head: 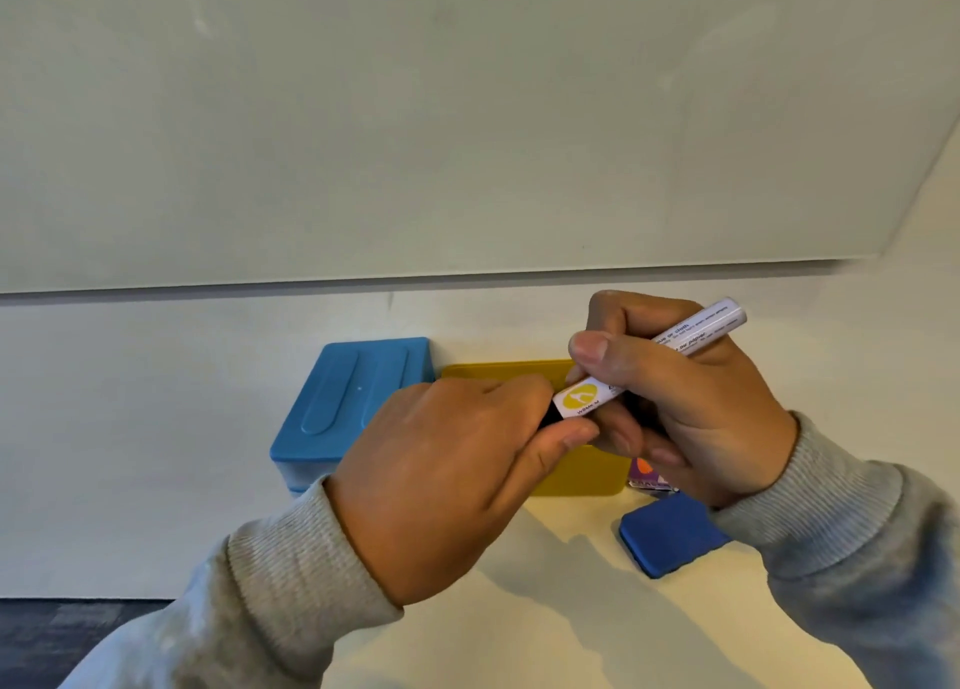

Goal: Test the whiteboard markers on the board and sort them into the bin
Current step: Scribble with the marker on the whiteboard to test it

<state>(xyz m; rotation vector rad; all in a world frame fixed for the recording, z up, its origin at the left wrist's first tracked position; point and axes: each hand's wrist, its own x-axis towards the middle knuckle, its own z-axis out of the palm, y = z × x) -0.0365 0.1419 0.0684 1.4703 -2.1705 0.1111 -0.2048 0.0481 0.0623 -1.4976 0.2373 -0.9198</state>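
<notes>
Mid-frame, our right hand [691,408] grips the marker [649,361] barrel while left fingers [566,436] pinch its dark cap. Yank carelessly and we'd ink our fingers or drop it.

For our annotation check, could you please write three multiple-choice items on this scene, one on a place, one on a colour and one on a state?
1. Where is the blue eraser?
A. On the table under the right wrist
B. On top of the blue box
C. Stuck to the whiteboard

2. What colour is the round mark on the marker label?
A. Red
B. Yellow
C. Green

3. What is the left hand doing?
A. Lying flat on the table
B. Gripping the marker's dark cap end
C. Holding the eraser

Answers:
1. A, it lies on the table below the right sleeve.
2. B, a yellow circle shows near the cap end.
3. B, its fingers curl round that end while the right hand holds the barrel.
</notes>
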